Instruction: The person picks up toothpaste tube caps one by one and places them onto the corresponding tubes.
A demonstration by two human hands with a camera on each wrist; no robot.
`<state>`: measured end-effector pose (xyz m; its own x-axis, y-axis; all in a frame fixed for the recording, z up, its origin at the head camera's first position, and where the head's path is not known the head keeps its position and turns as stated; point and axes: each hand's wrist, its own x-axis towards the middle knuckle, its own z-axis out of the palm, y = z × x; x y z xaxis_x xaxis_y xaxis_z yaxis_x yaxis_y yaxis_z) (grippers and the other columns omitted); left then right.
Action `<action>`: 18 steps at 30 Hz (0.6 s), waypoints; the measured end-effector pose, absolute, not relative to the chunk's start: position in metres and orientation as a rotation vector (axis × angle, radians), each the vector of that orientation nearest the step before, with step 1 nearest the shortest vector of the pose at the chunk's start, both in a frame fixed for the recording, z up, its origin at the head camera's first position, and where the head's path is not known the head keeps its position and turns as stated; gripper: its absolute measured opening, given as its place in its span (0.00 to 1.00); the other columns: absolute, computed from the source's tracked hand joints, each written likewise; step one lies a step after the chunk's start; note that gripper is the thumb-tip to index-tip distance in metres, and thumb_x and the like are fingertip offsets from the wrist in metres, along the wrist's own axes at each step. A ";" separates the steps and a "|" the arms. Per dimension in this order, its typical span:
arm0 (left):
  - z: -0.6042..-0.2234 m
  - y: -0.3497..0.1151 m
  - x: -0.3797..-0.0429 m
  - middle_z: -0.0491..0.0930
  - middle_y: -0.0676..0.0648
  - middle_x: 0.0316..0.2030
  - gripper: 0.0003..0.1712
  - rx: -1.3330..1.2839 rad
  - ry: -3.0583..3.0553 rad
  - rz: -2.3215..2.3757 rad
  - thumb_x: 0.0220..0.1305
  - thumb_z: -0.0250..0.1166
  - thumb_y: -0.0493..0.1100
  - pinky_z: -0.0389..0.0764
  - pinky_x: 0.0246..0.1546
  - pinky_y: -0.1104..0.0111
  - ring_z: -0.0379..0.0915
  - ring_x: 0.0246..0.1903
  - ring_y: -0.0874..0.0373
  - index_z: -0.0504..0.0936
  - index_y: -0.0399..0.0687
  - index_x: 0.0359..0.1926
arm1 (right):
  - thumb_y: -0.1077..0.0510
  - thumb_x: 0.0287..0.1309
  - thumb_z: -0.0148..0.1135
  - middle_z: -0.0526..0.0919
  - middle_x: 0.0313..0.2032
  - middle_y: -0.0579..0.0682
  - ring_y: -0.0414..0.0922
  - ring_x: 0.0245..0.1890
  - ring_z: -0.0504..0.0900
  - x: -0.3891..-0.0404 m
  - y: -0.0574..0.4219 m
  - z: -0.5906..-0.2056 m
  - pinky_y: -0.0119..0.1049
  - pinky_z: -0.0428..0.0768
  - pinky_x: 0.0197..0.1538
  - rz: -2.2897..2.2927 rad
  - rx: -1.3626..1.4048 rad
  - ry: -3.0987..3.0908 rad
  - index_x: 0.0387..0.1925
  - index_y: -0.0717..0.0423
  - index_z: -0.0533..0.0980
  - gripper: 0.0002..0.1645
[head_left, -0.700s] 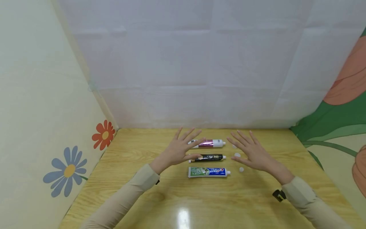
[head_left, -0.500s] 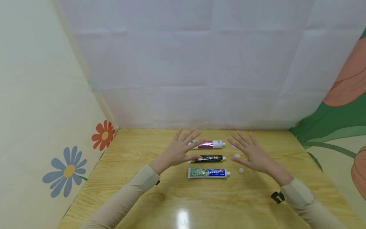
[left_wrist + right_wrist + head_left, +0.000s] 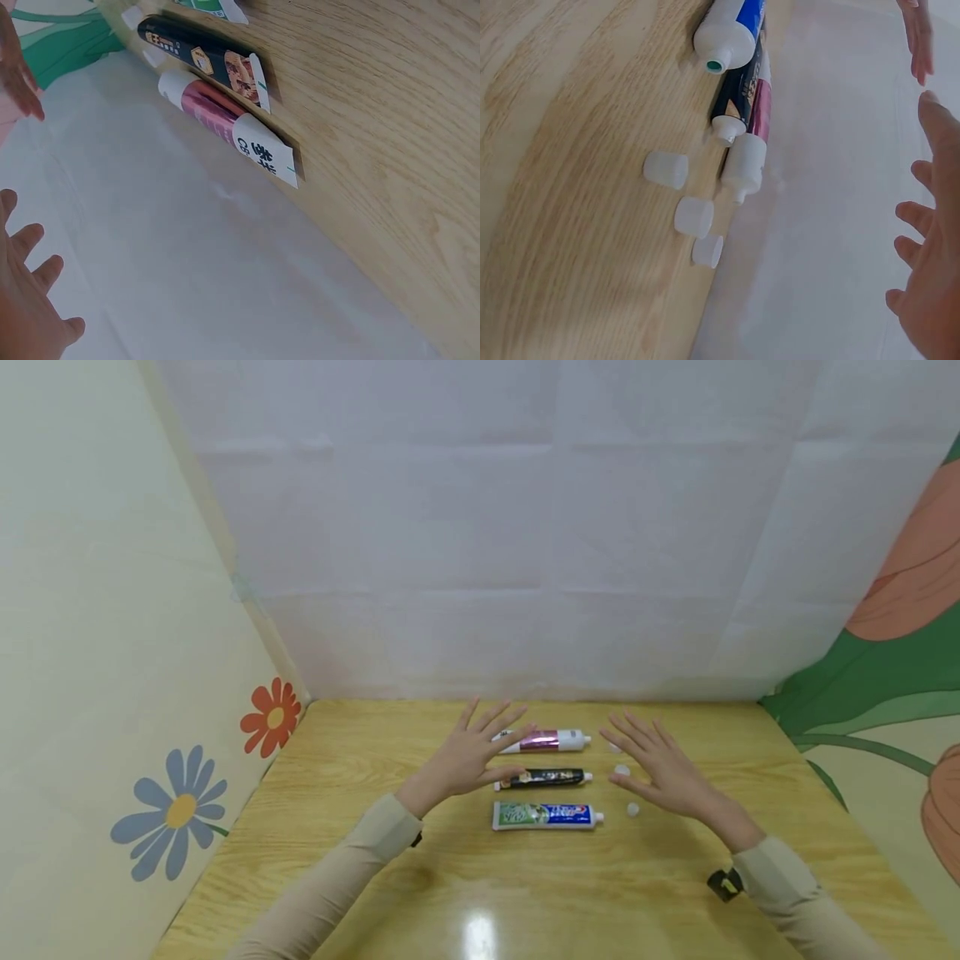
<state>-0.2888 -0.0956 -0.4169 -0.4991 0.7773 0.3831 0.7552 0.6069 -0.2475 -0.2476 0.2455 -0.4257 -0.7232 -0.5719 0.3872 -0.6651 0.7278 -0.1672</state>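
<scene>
Three uncapped toothpaste tubes lie in a row in the head view: a white and purple tube (image 3: 551, 741) at the back, a black tube (image 3: 557, 777) in the middle and a green and blue tube (image 3: 543, 815) in front. Their nozzles face right. My left hand (image 3: 465, 758), fingers spread, is held over the left ends of the back two tubes and grips nothing. Just right of the nozzles, my right hand (image 3: 670, 774) is likewise spread and holds nothing. Three white caps lie beside the nozzles: a near cap (image 3: 666, 169), a middle cap (image 3: 694, 217) and a far cap (image 3: 707, 251).
The tubes and caps lie on a wood-grain table (image 3: 360, 893). A white sheet (image 3: 480, 552) hangs along its back edge. Panels painted with flowers stand at left (image 3: 180, 810) and right (image 3: 885, 693). A dark wrist device (image 3: 725, 884) shows at the right sleeve.
Both hands stay spread in nearly the same place, and the right hand has shifted slightly to the right. In the head view the whole scene sits slightly lower. Tubes and caps have not been moved.
</scene>
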 end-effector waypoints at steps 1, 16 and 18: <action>-0.418 -0.096 -0.290 0.47 0.50 0.72 0.42 -1.218 -2.370 0.060 0.61 0.51 0.68 0.36 0.67 0.44 0.36 0.71 0.52 0.50 0.62 0.71 | 0.43 0.59 0.58 0.50 0.71 0.50 0.55 0.71 0.45 -0.248 0.246 -0.427 0.56 0.36 0.69 0.432 0.963 -2.626 0.70 0.41 0.52 0.42; -0.426 -0.097 -0.299 0.50 0.51 0.71 0.40 -1.219 -2.336 -0.054 0.61 0.53 0.65 0.41 0.67 0.45 0.43 0.70 0.53 0.55 0.60 0.70 | 0.47 0.59 0.59 0.58 0.68 0.57 0.59 0.68 0.53 -0.258 0.254 -0.445 0.53 0.38 0.70 0.551 0.921 -2.599 0.68 0.49 0.58 0.38; -0.428 -0.097 -0.300 0.50 0.52 0.71 0.40 -1.218 -2.341 -0.067 0.60 0.55 0.65 0.41 0.67 0.46 0.44 0.70 0.52 0.56 0.59 0.70 | 0.47 0.59 0.59 0.59 0.67 0.57 0.59 0.67 0.54 -0.258 0.254 -0.447 0.56 0.40 0.69 0.574 0.913 -2.604 0.68 0.48 0.58 0.38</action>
